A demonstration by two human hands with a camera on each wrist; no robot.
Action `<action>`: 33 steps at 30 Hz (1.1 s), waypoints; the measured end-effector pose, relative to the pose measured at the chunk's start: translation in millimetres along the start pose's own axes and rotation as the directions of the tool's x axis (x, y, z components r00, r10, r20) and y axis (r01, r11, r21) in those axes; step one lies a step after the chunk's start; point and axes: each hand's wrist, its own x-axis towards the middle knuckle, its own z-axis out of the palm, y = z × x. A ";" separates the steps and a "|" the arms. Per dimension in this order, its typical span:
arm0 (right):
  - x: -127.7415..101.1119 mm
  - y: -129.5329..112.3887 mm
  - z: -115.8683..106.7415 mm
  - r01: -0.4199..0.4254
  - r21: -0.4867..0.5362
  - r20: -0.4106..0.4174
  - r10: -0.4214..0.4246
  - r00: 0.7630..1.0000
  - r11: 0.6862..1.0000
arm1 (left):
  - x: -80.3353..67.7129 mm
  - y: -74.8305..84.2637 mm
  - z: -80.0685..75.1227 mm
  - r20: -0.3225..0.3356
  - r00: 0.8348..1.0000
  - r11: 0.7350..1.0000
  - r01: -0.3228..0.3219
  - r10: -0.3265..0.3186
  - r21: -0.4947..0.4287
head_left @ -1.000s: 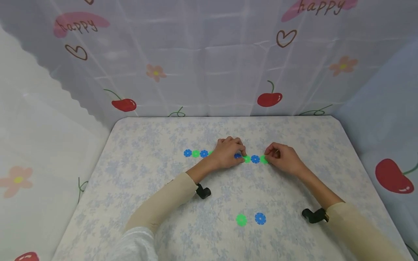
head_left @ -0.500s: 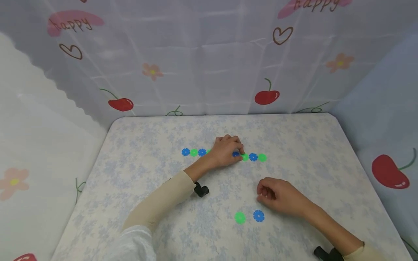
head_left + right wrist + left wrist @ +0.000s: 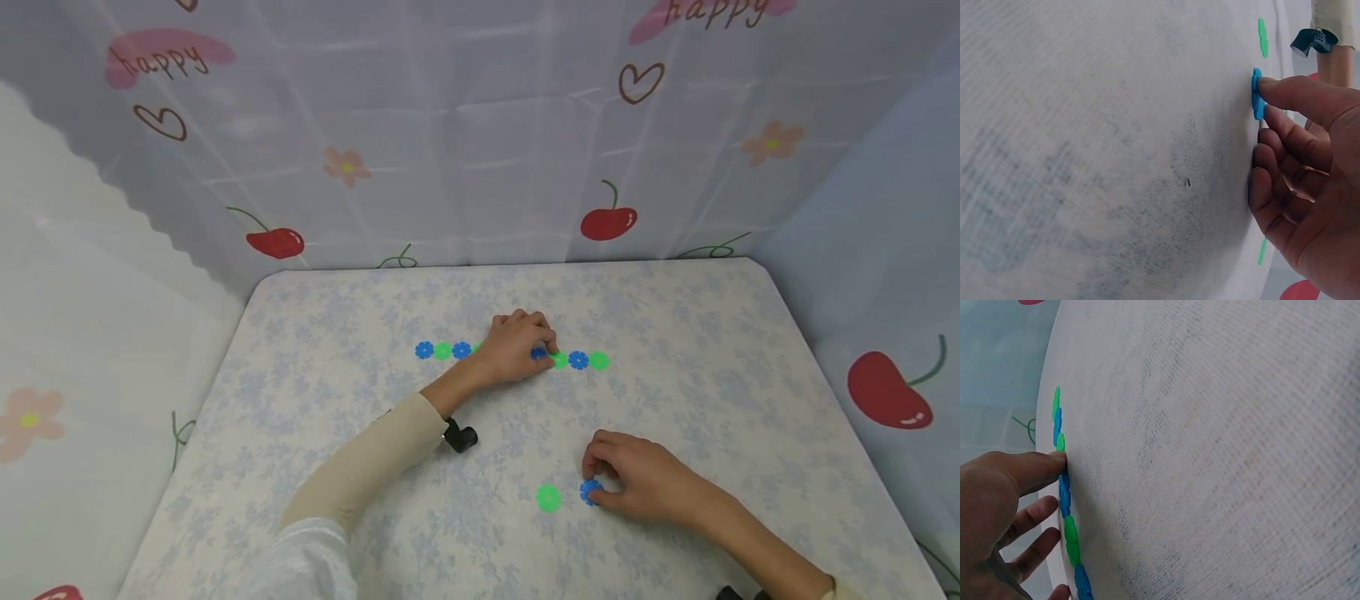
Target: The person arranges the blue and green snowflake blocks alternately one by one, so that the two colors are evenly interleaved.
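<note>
A row of alternating blue and green notched plastic snowflake discs lies across the table; the left hand (image 3: 517,350) covers its middle. Thumb and index finger of that hand pinch a green disc (image 3: 559,361) in the row, and the other fingers are bent over the discs behind. To its right in the row are a blue disc (image 3: 578,360) and a green end disc (image 3: 598,361). Nearer the front, the right hand (image 3: 645,479) pinches a loose blue disc (image 3: 1257,94) at its edge, thumb on it, on the tabletop. A loose green disc (image 3: 548,498) lies to its left.
The row's left end shows a blue disc (image 3: 424,350), a green one (image 3: 443,351) and another blue one (image 3: 461,350). A floral cloth covers the table (image 3: 337,317). Printed curtains (image 3: 480,167) hang behind and at the sides. Black wrist cameras (image 3: 461,437) jut from the sleeves.
The right hand has left the green end disc of the row, come toward the front and taken hold of the loose blue disc. The left hand has stayed at the row.
</note>
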 end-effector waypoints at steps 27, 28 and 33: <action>25.1 56.2 -33.5 -0.030 0.378 -0.221 0.122 0.968 0.925 | -0.5 -1.0 0.0 0.007 1.000 1.000 -0.002 0.002 -0.008; 26.3 57.7 -35.2 -0.037 0.374 -0.232 0.132 0.964 0.927 | -0.6 -1.1 0.0 0.007 1.000 1.000 -0.002 0.002 -0.011; 34.4 68.0 -43.1 -0.060 0.337 -0.275 0.159 0.948 0.940 | -1.5 -0.8 -0.5 0.002 1.000 1.000 0.000 0.000 -0.002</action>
